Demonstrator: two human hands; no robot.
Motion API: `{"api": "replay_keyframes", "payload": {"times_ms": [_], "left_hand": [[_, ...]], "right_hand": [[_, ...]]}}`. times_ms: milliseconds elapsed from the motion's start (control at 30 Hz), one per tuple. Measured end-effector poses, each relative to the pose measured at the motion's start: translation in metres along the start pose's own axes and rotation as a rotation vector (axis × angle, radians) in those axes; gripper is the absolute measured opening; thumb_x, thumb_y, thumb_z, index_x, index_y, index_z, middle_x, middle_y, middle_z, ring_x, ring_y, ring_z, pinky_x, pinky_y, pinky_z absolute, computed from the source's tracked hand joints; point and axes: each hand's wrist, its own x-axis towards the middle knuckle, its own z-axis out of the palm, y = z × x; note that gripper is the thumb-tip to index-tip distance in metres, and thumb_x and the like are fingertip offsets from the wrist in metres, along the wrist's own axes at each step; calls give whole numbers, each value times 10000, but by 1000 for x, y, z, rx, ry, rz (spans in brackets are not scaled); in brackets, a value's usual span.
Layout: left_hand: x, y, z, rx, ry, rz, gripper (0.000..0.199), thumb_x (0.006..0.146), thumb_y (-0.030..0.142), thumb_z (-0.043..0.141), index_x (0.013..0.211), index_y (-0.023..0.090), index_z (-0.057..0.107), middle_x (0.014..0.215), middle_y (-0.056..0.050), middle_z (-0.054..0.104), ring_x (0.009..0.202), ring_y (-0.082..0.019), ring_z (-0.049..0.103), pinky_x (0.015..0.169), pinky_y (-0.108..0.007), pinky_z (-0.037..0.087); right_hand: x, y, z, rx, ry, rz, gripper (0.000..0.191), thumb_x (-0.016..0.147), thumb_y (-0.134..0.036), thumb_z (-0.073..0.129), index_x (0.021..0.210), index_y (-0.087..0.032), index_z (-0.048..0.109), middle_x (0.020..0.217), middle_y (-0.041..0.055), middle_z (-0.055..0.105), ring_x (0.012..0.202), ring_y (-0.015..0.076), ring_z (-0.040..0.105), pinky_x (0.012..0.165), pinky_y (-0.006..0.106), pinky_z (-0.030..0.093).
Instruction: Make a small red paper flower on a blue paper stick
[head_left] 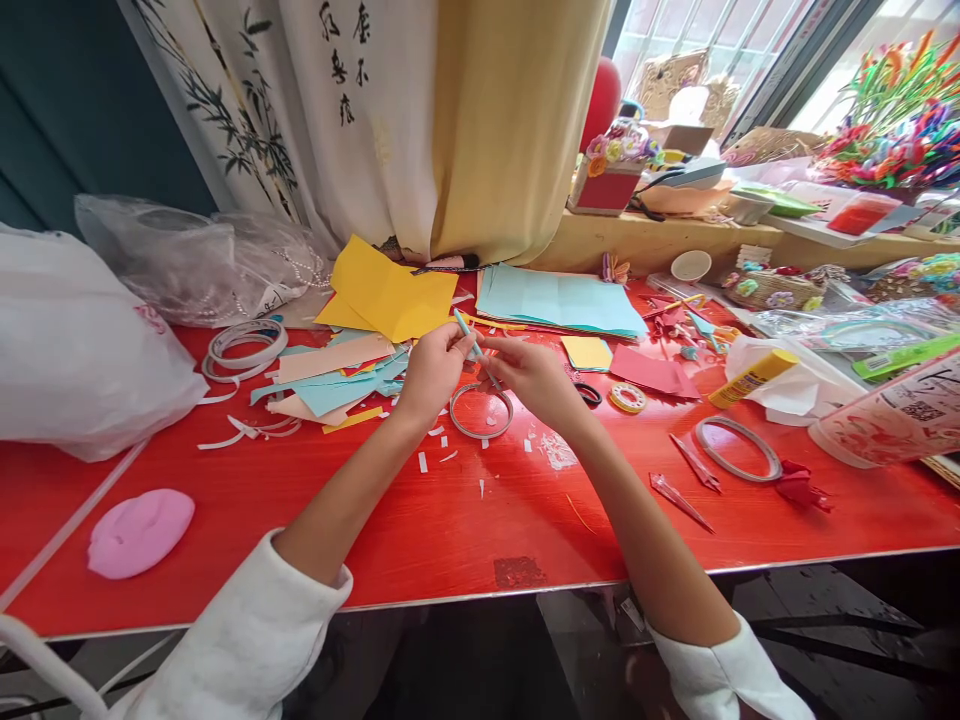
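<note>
A thin light blue paper roll [464,326] is pinched between my two hands over the middle of the table. My left hand [433,375] holds its upper part with closed fingers. My right hand [538,378] grips it lower down, thumb and fingers together. The lower end slants toward a roll of tape [482,437] lying flat just below my hands. Small white scraps [423,462] lie around that roll. Left of my hands is a heap of cut paper strips [330,388] in blue, peach and yellow.
Yellow paper [397,295] and blue sheets [562,300] lie at the back. On the right are red paper [654,371], a glue stick [754,378] and another tape roll [739,474]. A white plastic bag [82,350] and a pink lump [141,533] are at the left.
</note>
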Motion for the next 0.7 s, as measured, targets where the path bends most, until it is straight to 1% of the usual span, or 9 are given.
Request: {"api": "replay_keyframes", "payload": {"times_ms": [67,133,200,267,367,400,467,567,700], "left_hand": [[1,2,-2,57,-23,20,193,766,354,566,707,173,598,667,0,576,639,-124,537,621,-239,437],[2,4,-5,122,-28,29,200,741,374,592,698,179,608,639,7,566,616,-122,524,612,-240,422],[2,7,-8,154,-27,36,201,721,381,609,708,181,624,627,9,561,607,-122,514,613,-244,412],[3,10,-10,105,-77,30,200,712,369,617,749,175,644,665,1,588,648,-130,531,647,-251,418],[4,14,-13,8,-173,1,206,702,321,623,828,162,661,783,-20,644,778,-158,570,742,-268,429],[4,15,-14,13,-179,2,208,705,301,618,855,163,661,813,-24,653,811,-165,575,764,-272,428],[3,17,-14,72,-147,32,209,726,265,596,908,175,646,856,-26,657,840,-168,583,774,-270,429],[0,19,-12,260,-54,150,191,768,220,554,954,197,592,865,-18,642,812,-151,585,742,-262,427],[-4,20,-10,645,24,436,101,824,192,495,872,183,583,863,-34,612,844,-165,539,761,-286,402]], "right_hand": [[1,0,-1,63,-1,16,263,826,-281,499,1006,-154,644,738,34,665,654,147,658,618,251,523],[1,0,-1,41,14,4,212,816,-286,509,847,-154,671,703,30,661,646,154,662,615,254,528],[1,-1,-1,11,40,-18,209,812,-289,512,771,-156,669,675,28,656,639,159,664,613,258,531],[1,-2,-2,18,81,-30,201,809,-290,515,789,-159,667,685,31,662,645,160,666,622,266,538],[1,-2,-2,77,146,-28,200,804,-303,526,850,-163,661,708,34,672,665,160,668,648,281,550],[1,-1,-2,101,158,-25,202,801,-307,529,862,-163,658,715,35,673,676,160,668,657,285,554],[1,-1,-2,149,171,-19,195,794,-304,541,863,-160,652,729,37,673,697,160,670,675,291,558],[1,-1,-2,180,180,-14,187,795,-300,543,856,-159,650,744,41,677,706,157,668,697,306,557],[1,-2,-3,208,176,-21,208,803,-313,540,877,-156,656,762,50,684,710,161,666,709,323,550]]}}
